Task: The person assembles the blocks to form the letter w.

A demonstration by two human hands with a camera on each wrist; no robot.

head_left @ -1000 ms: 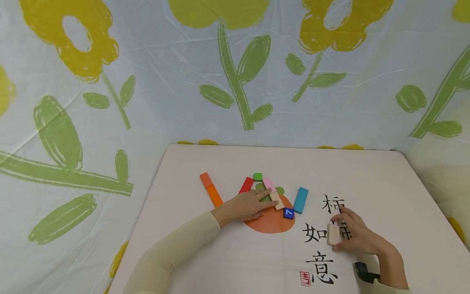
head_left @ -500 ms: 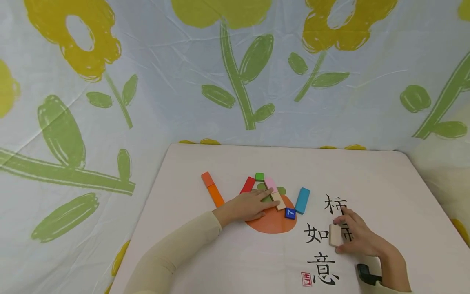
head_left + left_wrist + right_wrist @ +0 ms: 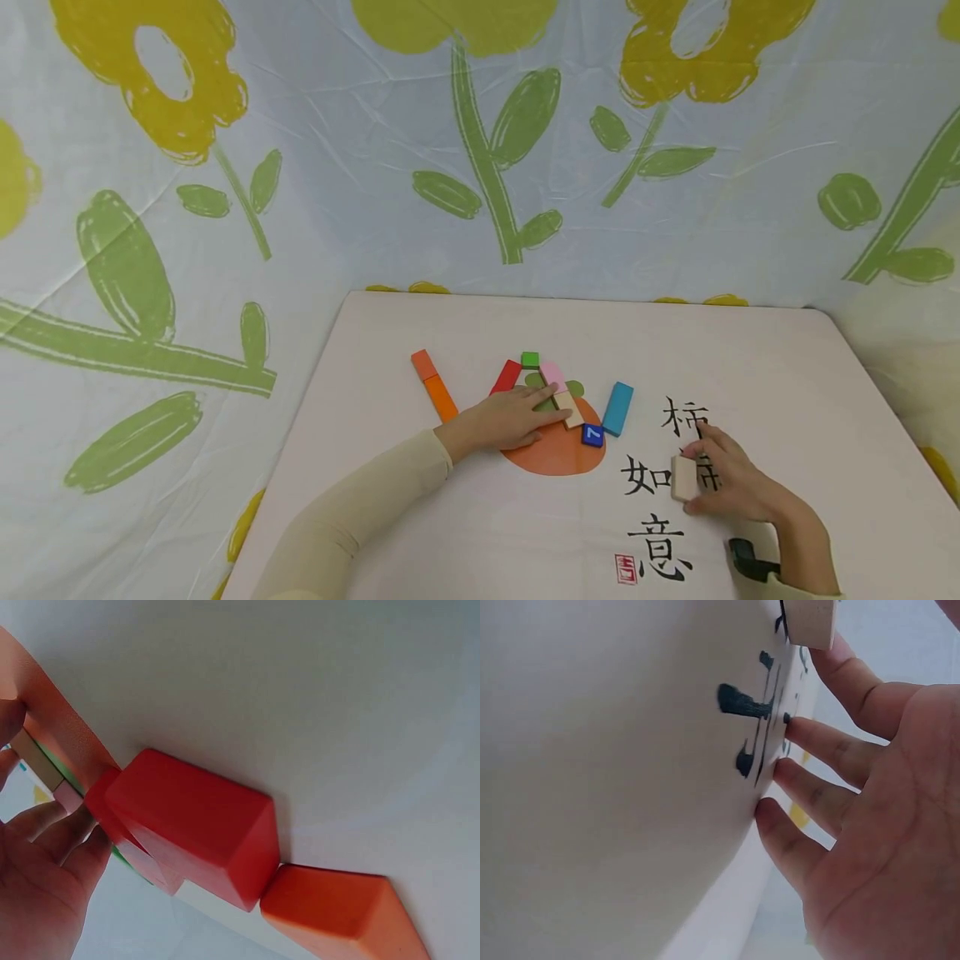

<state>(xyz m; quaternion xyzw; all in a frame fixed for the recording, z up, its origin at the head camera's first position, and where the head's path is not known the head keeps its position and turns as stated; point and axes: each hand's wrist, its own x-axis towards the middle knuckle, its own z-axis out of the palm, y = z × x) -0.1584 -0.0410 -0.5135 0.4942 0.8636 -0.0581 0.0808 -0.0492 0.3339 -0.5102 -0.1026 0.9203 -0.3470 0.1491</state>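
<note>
Risk, as I read it: the beige block [image 3: 683,478] could tip from my right hand [image 3: 723,477], pinched only by thumb and forefinger while upright on the surface [image 3: 765,367]. My left hand [image 3: 510,418] lies flat, fingers straight, touching the tan block [image 3: 567,408] beside the red block [image 3: 506,377].

The head view looked down over the whole surface [image 3: 750,358]; both wrist views sat close, sharing its blocks and lettering.
</note>
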